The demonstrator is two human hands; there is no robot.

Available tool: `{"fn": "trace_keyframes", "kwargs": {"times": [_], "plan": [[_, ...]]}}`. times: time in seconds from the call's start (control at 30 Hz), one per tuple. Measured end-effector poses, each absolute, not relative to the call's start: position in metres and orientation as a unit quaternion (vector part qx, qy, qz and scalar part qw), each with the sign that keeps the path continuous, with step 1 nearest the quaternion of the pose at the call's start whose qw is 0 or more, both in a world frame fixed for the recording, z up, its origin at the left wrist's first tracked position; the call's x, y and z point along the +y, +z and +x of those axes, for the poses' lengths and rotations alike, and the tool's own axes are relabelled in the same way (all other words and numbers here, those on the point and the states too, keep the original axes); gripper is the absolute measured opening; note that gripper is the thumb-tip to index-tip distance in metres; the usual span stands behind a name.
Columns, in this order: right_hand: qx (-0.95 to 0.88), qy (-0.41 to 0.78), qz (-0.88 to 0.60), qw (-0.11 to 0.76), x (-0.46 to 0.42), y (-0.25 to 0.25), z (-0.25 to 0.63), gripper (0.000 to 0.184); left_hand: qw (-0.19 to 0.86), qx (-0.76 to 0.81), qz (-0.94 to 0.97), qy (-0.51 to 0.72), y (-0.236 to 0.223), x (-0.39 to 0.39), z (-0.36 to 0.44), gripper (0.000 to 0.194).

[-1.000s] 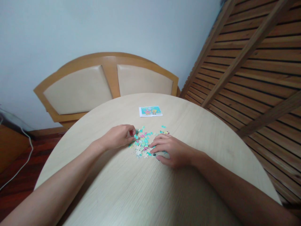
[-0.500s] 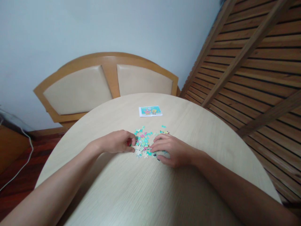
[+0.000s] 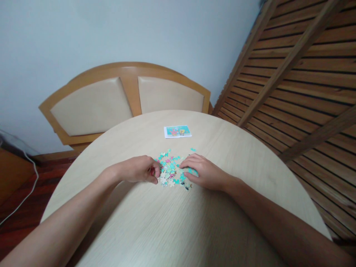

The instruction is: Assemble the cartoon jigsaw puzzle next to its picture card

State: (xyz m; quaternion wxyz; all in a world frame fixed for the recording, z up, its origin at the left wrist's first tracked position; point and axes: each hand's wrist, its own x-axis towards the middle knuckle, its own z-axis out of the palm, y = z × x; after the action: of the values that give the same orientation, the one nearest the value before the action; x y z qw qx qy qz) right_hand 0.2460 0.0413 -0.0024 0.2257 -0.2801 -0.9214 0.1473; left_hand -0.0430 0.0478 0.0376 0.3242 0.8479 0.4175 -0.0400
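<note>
A loose heap of small jigsaw puzzle pieces [image 3: 168, 170], mostly turquoise and pale with some pink, lies on the round table [image 3: 133, 230]. At the heap's left edge is my left hand [image 3: 141, 169], its fingers curled in toward the thumb; what they hold, if anything, is hidden. My right hand [image 3: 204, 171] rests over the right side of the heap, fingers stretched out and thumb apart, covering some pieces. Turquoise pieces show between its thumb and fingers. Beyond the heap lies a picture card [image 3: 178, 131] with pink and yellow cartoon figures on turquoise.
A wooden headboard [image 3: 129, 70] with two cream pads stands behind the table, against a pale wall [image 3: 133, 29]. Slatted wood panelling [image 3: 294, 74] slants along the right. On the left, a white cable [image 3: 36, 178] hangs down to the dark red floor.
My right hand has shifted up and slightly right, uncovering dark and turquoise pieces at the heap's lower right. My left hand has edged slightly left and down, its fingers still curled.
</note>
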Motion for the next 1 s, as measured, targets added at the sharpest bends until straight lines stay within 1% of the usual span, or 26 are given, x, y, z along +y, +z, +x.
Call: {"fn": "trace_keyframes", "kwargs": {"times": [0.23, 0.37, 0.47, 0.57, 0.67, 0.73, 0.87, 1.0], "plan": [[-0.923, 0.129, -0.296, 0.21, 0.041, -0.003, 0.247, 0.03, 0.358, 0.389, 0.849, -0.013, 0.034, 0.048, -0.046, 0.019], [-0.916, 0.106, -0.326, 0.208, 0.044, -0.004, 0.249, 0.028, 0.382, 0.391, 0.837, -0.001, 0.04, 0.047, -0.044, 0.023], [-0.915, 0.093, -0.331, 0.211, 0.046, -0.006, 0.25, 0.024, 0.375, 0.397, 0.836, 0.045, 0.042, 0.046, -0.039, 0.024], [-0.918, 0.083, -0.318, 0.221, 0.048, -0.007, 0.252, 0.022, 0.321, 0.414, 0.841, 0.137, 0.038, 0.045, -0.029, 0.023], [-0.925, 0.074, -0.301, 0.22, 0.047, -0.008, 0.254, 0.021, 0.247, 0.407, 0.856, 0.2, 0.031, 0.042, -0.016, 0.017], [-0.929, 0.071, -0.293, 0.212, 0.046, -0.007, 0.255, 0.02, 0.201, 0.398, 0.87, 0.211, 0.027, 0.039, -0.008, 0.012], [-0.927, 0.056, -0.312, 0.202, 0.046, -0.005, 0.256, 0.02, 0.104, 0.377, 0.898, 0.202, 0.016, 0.033, 0.002, 0.015], [-0.92, 0.038, -0.335, 0.2, 0.048, -0.004, 0.256, 0.02, 0.063, 0.371, 0.909, 0.18, 0.006, 0.031, 0.007, 0.016]]}}
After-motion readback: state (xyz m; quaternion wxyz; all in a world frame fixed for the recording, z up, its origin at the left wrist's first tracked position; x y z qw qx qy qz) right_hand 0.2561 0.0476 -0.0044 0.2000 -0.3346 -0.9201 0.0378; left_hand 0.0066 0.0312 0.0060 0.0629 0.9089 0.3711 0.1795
